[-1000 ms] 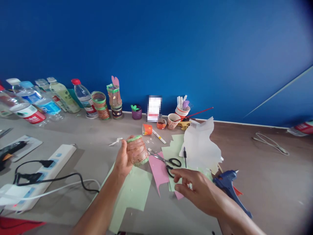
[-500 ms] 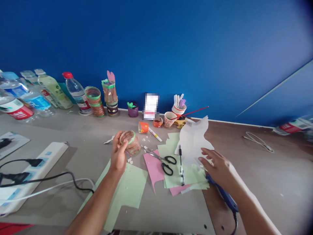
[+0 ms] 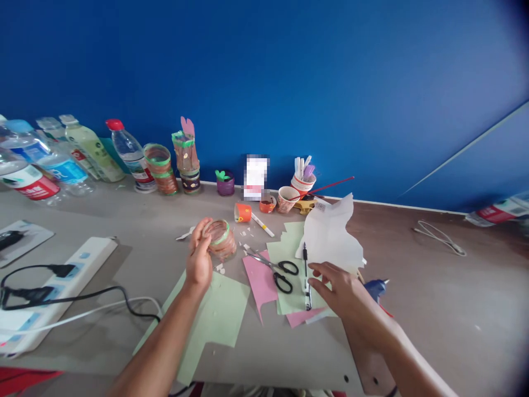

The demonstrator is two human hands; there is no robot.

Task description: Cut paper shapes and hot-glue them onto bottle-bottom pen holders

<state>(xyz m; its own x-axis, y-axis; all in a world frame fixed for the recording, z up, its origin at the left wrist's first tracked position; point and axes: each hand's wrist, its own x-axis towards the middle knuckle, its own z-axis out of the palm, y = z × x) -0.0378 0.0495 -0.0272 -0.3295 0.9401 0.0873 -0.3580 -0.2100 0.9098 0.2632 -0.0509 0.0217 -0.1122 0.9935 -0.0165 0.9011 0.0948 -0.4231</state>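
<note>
**Workbench state: left hand holding decorated jar, right hand loose over paper stack**

Nearest the wearer, a large pale green sheet lies flat on the table, partly under the left forearm. To its left, a white power strip has a black plug and cable seated in it.

The right hand rests low over a stack of cut paper. Its fingers are loosely spread and grip nothing. Its fingertips sit just beside a black pen that lies on the green sheet of the stack. A blue glue gun lies close behind the wrist, partly hidden.

The left hand is closed round the decorated jar, with fingers at the green-taped rim and the thumb on the brown-wrapped wall. The jar is tilted with its mouth towards the camera. It is left of centre, over the table just beyond the large sheet; whether its base touches the surface cannot be told.

Black-handled scissors lie half open between the jar and the pen, across a pink sheet. A white paper cut-out lies beyond the pen.

Farther back are an orange cup on its side, a white marker and two paper cups. Plastic bottles and further decorated jars line the blue wall. A loose cable lies far right.
</note>
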